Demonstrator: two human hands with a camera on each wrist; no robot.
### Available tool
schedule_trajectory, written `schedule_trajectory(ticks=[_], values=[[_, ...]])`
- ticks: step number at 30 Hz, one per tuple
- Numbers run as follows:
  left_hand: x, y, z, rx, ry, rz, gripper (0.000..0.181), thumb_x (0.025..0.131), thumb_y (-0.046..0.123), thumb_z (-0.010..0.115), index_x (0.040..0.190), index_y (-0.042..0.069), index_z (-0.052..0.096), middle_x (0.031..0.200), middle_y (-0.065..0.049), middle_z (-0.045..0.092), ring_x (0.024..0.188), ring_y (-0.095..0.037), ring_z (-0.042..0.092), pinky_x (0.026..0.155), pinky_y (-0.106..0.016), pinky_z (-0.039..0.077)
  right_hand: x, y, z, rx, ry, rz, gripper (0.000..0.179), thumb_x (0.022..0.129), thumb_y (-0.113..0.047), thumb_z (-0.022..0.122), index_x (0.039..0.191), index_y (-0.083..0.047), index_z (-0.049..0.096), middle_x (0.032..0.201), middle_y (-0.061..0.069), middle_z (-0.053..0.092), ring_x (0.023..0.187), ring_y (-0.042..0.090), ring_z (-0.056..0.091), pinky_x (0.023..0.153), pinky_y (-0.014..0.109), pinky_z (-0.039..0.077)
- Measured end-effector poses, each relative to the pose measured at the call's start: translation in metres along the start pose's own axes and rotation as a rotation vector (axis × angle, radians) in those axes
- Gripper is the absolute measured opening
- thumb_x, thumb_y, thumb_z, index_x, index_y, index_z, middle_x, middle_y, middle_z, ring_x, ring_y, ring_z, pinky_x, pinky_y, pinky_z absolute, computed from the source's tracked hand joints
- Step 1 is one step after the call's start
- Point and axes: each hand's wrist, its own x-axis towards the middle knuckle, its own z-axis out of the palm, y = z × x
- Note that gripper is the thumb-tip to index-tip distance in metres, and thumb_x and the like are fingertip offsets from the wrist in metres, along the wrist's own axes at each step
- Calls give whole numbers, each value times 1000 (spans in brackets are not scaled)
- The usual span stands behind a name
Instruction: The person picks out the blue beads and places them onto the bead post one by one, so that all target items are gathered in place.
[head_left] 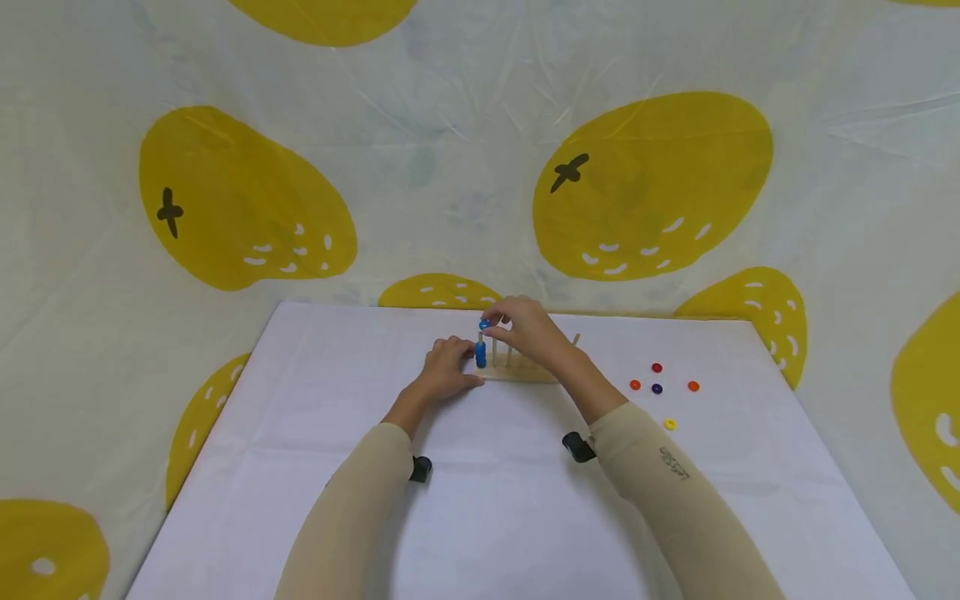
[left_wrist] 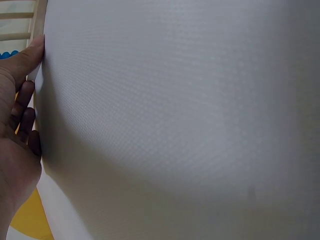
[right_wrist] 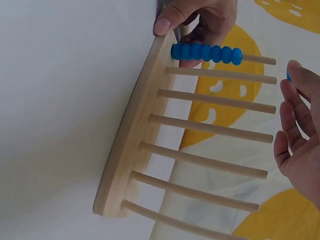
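Note:
A wooden peg stand (head_left: 517, 375) with a row of upright pegs stands near the table's back edge. Several blue beads (right_wrist: 205, 52) are stacked on its leftmost peg, whose tip sticks out bare above them. My left hand (head_left: 446, 367) grips that end of the base, its thumb (right_wrist: 165, 25) on the front edge and the other fingers behind. Between thumb and fingertips, my right hand (head_left: 528, 333) pinches another blue bead (head_left: 484, 325) just above the tip of this peg. In the right wrist view the fingers largely hide the held bead, and the other pegs are bare.
Loose beads lie right of the stand: a red one (head_left: 657, 367), two orange ones (head_left: 635, 385), a dark purple one (head_left: 657, 389) and a yellow one (head_left: 670, 424). The white tabletop (head_left: 300, 433) meets a patterned cloth backdrop (head_left: 450, 167) behind the stand.

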Motion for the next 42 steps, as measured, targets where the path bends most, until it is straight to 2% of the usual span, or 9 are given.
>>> schedule_trajectory(ticks=[10, 17, 23, 33, 42], values=[[0, 0, 0, -12, -7, -6, 60, 86, 37, 85, 136, 13, 61, 127, -6, 60, 123, -27, 46, 110, -49, 37, 3, -1, 11, -43, -28, 1, 23, 94, -21, 78, 113, -9, 76, 102, 5, 75, 102, 26, 65, 95, 39, 55], [1, -1, 1, -6, 4, 5, 58, 86, 36, 85, 135, 13, 62, 127, -6, 61, 124, -28, 46, 111, -51, 37, 3, -1, 11, -51, -38, -20, 23, 92, -19, 79, 111, -6, 76, 101, 7, 77, 100, 30, 69, 91, 40, 56], [3, -2, 2, -6, 8, 6, 60, 86, 37, 85, 136, 13, 62, 127, -6, 60, 124, -28, 46, 110, -50, 37, 4, 0, 12, -67, -36, -17, 22, 92, -20, 79, 111, -8, 77, 101, 6, 77, 99, 26, 68, 93, 40, 55], [5, -4, 3, -10, 2, 13, 60, 85, 38, 85, 136, 14, 62, 127, -5, 60, 124, -27, 46, 110, -50, 37, 3, 2, 12, -45, -35, -17, 23, 92, -19, 79, 111, -6, 77, 101, 7, 76, 100, 30, 69, 90, 39, 56], [4, -5, 3, -15, 1, 0, 62, 85, 38, 85, 136, 14, 62, 128, -5, 60, 124, -27, 46, 112, -50, 36, -1, 2, 9, -26, -26, -1, 23, 96, -21, 76, 114, -7, 76, 104, 6, 75, 102, 28, 66, 94, 40, 54]])
